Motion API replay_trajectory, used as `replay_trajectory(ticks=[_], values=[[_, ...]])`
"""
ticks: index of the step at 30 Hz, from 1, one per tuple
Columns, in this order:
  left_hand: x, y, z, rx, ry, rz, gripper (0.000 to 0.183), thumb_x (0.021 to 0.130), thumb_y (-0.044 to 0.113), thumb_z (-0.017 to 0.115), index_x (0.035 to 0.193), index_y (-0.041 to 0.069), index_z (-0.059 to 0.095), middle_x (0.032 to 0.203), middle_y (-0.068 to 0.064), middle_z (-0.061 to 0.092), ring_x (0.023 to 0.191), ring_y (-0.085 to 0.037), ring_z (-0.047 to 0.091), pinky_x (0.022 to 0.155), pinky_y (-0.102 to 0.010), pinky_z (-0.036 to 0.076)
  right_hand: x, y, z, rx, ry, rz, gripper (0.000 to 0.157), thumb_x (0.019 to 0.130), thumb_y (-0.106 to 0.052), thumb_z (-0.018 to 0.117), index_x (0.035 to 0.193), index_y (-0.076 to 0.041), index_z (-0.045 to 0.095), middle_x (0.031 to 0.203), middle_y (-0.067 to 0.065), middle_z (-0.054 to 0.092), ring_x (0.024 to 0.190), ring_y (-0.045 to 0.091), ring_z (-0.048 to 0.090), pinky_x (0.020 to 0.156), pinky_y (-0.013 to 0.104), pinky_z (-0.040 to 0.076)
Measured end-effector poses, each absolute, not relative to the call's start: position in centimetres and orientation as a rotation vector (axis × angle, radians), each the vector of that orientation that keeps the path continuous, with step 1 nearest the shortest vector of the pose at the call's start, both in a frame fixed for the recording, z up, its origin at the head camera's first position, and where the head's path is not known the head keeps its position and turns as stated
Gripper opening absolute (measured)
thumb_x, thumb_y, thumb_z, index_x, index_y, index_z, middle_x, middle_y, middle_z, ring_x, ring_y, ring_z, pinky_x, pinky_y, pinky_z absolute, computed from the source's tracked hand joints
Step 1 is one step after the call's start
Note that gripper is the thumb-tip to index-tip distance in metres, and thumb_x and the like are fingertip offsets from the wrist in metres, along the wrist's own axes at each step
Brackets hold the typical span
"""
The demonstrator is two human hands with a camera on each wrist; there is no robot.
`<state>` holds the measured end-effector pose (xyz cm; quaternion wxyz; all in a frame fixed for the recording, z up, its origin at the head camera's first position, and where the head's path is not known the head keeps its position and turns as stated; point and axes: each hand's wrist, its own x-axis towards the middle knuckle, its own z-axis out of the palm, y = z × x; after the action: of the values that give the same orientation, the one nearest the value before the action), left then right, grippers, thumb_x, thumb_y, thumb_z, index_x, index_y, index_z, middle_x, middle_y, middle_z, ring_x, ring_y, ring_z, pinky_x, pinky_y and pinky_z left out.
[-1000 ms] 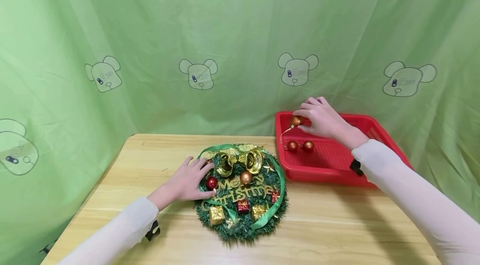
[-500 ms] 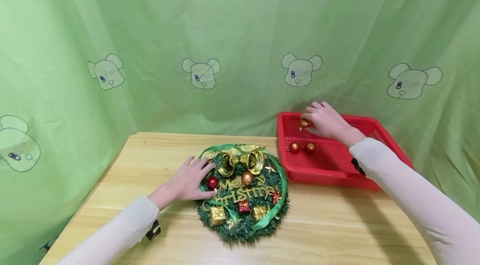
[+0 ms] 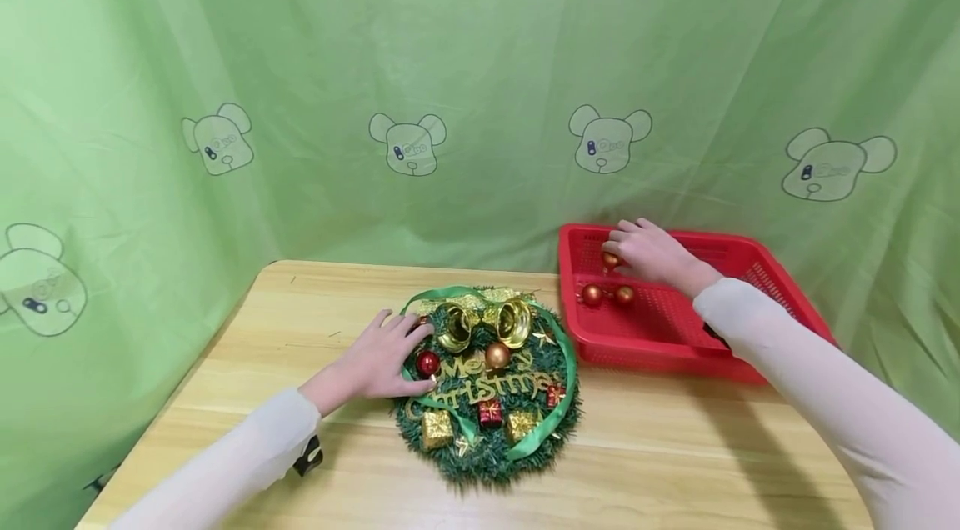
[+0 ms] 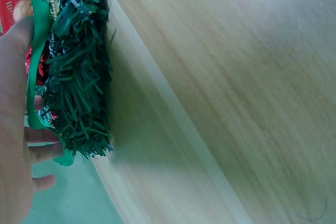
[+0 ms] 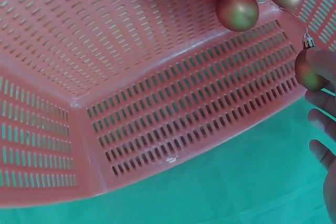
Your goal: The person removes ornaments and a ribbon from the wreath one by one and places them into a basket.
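My right hand pinches a copper-coloured Christmas ball by its body, low inside the back left of the red plastic basket. In the right wrist view that bauble has its metal cap and thread upward. Two similar balls lie on the basket floor close by. My left hand rests on the left edge of a green tinsel Christmas wreath, fingers spread beside a shiny red ball. Golden bells, small gift boxes and gold lettering cover the wreath.
Both the wreath and the basket stand on a wooden table, the basket to the right at the back. A green ribbon loops loosely over the wreath. Green curtain with bear prints hangs behind and along the sides.
The right hand lowers the copper-coloured ball from near the basket's back left rim deeper into the basket, towards the two other balls. The left hand stays on the wreath.
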<state>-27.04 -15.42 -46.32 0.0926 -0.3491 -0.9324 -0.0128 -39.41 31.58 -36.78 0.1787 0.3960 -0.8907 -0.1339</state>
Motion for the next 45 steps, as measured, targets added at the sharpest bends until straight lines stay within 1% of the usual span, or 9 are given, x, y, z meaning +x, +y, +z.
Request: replay_trajectory(ticks=[5,11,14,19,27,31,37,41,45], values=[[-27.1,-15.5,-46.4,-1.04,-2.772,-0.03,0.089,0.088,0.074,0.056,0.151,0.012,0.045,0.15,-0.021,0.049,0.136,-0.04,0.051,0.12,-0.065,0.029,-39.7,31.7,-37.8,1.155,-2.492,-0.414,0.032,0.074,-0.019,0.091,0.098,-0.006,0.075,0.092,0.008,0.071,0.088,0.028,0.055,0.071,0.042,0.045],[-27.0,-15.4,-46.5,-1.034,-2.772,-0.051,0.087,0.088,0.073,0.058,0.15,0.012,0.046,0.15,-0.02,0.049,0.136,-0.039,0.051,0.12,-0.065,0.029,-39.9,31.6,-38.3,1.167,-2.522,-0.502,0.03,0.074,-0.021,0.091,0.094,-0.008,0.073,0.092,0.007,0.071,0.088,0.028,0.056,0.074,0.045,0.048],[-27.1,-15.4,-46.4,-1.026,-2.785,-0.042,0.089,0.088,0.074,0.057,0.151,0.013,0.045,0.152,-0.019,0.048,0.138,-0.038,0.05,0.121,-0.065,0.028,-40.0,31.7,-38.4,1.167,-2.532,-0.539,0.029,0.075,-0.021,0.091,0.094,-0.008,0.074,0.092,0.006,0.072,0.088,0.027,0.057,0.075,0.045,0.049],[-27.1,-15.4,-46.4,-1.03,-2.779,-0.019,0.089,0.088,0.075,0.055,0.151,0.014,0.044,0.152,-0.018,0.048,0.137,-0.037,0.05,0.12,-0.064,0.029,-39.9,31.8,-38.8,1.191,-2.513,-0.558,0.029,0.075,-0.022,0.09,0.094,-0.008,0.074,0.09,0.007,0.071,0.088,0.028,0.058,0.075,0.045,0.05],[-27.0,-15.5,-46.4,-1.041,-2.777,-0.035,0.088,0.089,0.074,0.055,0.151,0.013,0.045,0.151,-0.02,0.048,0.137,-0.039,0.05,0.12,-0.065,0.03,-40.0,31.9,-39.0,1.192,-2.522,-0.583,0.029,0.075,-0.023,0.09,0.094,-0.009,0.074,0.09,0.006,0.071,0.088,0.028,0.059,0.074,0.045,0.05],[-27.0,-15.6,-46.3,-1.034,-2.773,-0.03,0.089,0.088,0.074,0.056,0.152,0.013,0.044,0.151,-0.021,0.048,0.137,-0.039,0.05,0.12,-0.065,0.029,-40.0,31.7,-39.0,1.19,-2.521,-0.577,0.031,0.074,-0.023,0.091,0.095,-0.009,0.075,0.091,0.007,0.071,0.088,0.028,0.059,0.073,0.044,0.05],[-27.1,-15.6,-46.3,-1.034,-2.763,-0.008,0.089,0.088,0.074,0.055,0.152,0.013,0.044,0.151,-0.02,0.049,0.136,-0.038,0.051,0.12,-0.064,0.03,-39.9,31.7,-39.0,1.188,-2.518,-0.572,0.03,0.073,-0.023,0.092,0.094,-0.009,0.075,0.09,0.006,0.072,0.086,0.027,0.058,0.072,0.042,0.048],[-27.1,-15.5,-46.3,-1.039,-2.78,-0.007,0.089,0.089,0.075,0.054,0.152,0.013,0.043,0.151,-0.02,0.048,0.136,-0.038,0.051,0.12,-0.064,0.03,-39.8,31.8,-39.1,1.176,-2.546,-0.573,0.03,0.073,-0.021,0.091,0.096,-0.008,0.076,0.092,0.006,0.073,0.087,0.027,0.059,0.073,0.042,0.049],[-27.1,-15.5,-46.2,-1.035,-2.79,-0.022,0.09,0.088,0.075,0.055,0.152,0.013,0.043,0.152,-0.02,0.047,0.137,-0.038,0.05,0.12,-0.065,0.029,-39.8,31.8,-38.9,1.157,-2.572,-0.565,0.03,0.076,-0.018,0.089,0.101,-0.006,0.078,0.096,0.008,0.074,0.09,0.028,0.061,0.077,0.045,0.052]])
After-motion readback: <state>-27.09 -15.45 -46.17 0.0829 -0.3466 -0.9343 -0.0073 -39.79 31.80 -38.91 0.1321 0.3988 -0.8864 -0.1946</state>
